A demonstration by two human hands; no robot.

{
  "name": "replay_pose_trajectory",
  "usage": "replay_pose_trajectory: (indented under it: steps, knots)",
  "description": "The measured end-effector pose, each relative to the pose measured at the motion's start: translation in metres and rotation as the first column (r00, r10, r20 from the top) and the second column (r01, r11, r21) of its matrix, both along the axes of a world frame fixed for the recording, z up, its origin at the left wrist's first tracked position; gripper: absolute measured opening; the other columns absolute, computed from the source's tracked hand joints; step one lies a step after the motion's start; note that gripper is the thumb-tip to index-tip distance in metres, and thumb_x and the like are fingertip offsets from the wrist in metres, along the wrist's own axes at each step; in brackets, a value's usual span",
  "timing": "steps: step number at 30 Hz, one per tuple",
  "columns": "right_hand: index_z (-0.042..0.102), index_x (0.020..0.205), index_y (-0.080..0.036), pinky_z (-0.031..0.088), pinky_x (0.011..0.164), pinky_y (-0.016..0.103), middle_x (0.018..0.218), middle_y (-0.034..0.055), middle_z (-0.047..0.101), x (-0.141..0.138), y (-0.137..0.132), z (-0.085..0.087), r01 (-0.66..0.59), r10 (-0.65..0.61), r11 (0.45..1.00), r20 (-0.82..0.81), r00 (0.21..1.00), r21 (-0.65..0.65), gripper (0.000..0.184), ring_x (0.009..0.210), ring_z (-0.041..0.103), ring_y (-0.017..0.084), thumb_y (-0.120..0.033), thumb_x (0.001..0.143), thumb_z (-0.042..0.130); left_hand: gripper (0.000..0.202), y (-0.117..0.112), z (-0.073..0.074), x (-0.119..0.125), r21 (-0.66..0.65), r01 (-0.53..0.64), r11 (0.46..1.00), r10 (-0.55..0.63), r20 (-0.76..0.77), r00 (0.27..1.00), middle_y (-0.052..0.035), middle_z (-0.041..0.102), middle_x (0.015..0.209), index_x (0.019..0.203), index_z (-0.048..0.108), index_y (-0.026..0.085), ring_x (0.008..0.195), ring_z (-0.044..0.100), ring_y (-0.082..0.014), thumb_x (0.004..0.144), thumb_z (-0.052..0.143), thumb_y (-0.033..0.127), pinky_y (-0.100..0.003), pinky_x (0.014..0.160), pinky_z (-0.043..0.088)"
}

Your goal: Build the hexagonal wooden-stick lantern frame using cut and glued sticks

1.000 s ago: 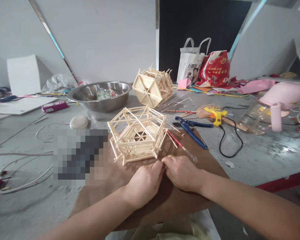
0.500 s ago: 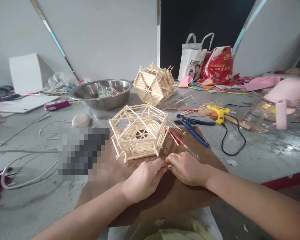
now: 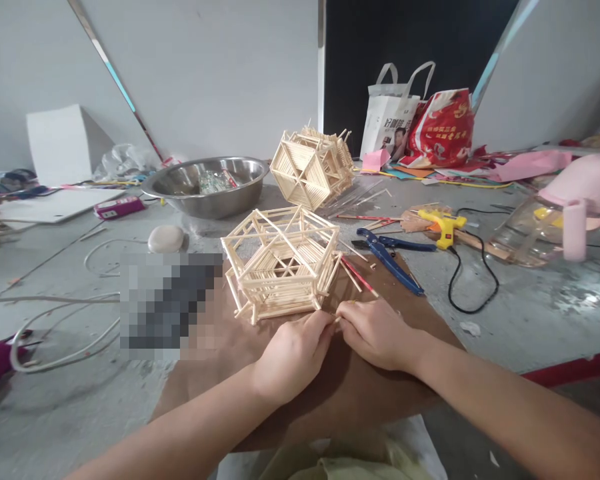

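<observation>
My left hand and my right hand are both closed, fingertips nearly meeting over the brown board. Between them shows the pale end of a small wooden stick, pinched by both hands; most of it is hidden by the fingers. Just beyond my left hand rests a hexagonal frame of wooden sticks, with open sides and a spoked base. Past my right hand lie loose sticks, one with a red wrapper.
Blue-handled cutters and a yellow glue gun with a black cord lie to the right, near a clear jug. Behind are a second stick structure and a steel basin. White cables loop at left.
The view has shifted slightly, so the scene sits a little further right. My hands stay together, and less of the stick's end shows between them.
</observation>
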State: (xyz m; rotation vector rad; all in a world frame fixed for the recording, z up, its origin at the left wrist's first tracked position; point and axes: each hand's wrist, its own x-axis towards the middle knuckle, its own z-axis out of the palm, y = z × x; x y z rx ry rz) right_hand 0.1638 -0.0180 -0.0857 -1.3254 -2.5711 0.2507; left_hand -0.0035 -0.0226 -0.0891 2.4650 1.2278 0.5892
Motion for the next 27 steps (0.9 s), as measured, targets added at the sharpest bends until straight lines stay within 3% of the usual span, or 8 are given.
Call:
replay_pose_trajectory:
  steps: [6,13,27]
  knots:
    - [0.047,0.077,-0.016,0.025,0.052,0.025,0.070,0.0022,0.060,-0.006,-0.004,0.002,0.048,-0.049,0.999,0.078,0.996,0.012,0.017,0.062,0.057,0.014,-0.019,0.083,0.031,0.024,-0.001,-0.001,0.000,0.124,0.027,0.992,-0.004,-0.187,0.982,-0.0030,0.058,0.064,0.072,0.049,0.016,0.060,0.057,-0.0134,0.085,0.030,0.021,-0.024,0.057,0.045]
    - [0.048,0.079,-0.015,0.027,0.049,0.024,0.072,0.0036,0.059,-0.007,-0.004,-0.002,-0.012,-0.004,0.997,0.208,0.978,0.077,0.015,0.061,0.058,0.015,-0.017,0.082,0.033,0.017,-0.002,0.002,-0.001,0.119,0.067,0.991,-0.012,-0.414,0.910,-0.0044,0.059,0.066,0.074,0.049,0.015,0.057,0.057,-0.0160,0.082,0.034,0.016,-0.026,0.052,0.044]
    - [0.049,0.073,-0.016,0.025,0.047,0.027,0.067,0.0046,0.061,-0.011,-0.007,-0.005,0.011,-0.024,0.998,0.211,0.977,0.065,0.016,0.060,0.059,0.017,-0.018,0.079,0.035,0.018,-0.004,0.004,0.001,-0.007,0.113,0.994,-0.104,-0.442,0.891,-0.0043,0.058,0.074,0.077,0.048,0.015,0.063,0.056,-0.0174,0.083,0.031,0.013,-0.030,0.058,0.045]
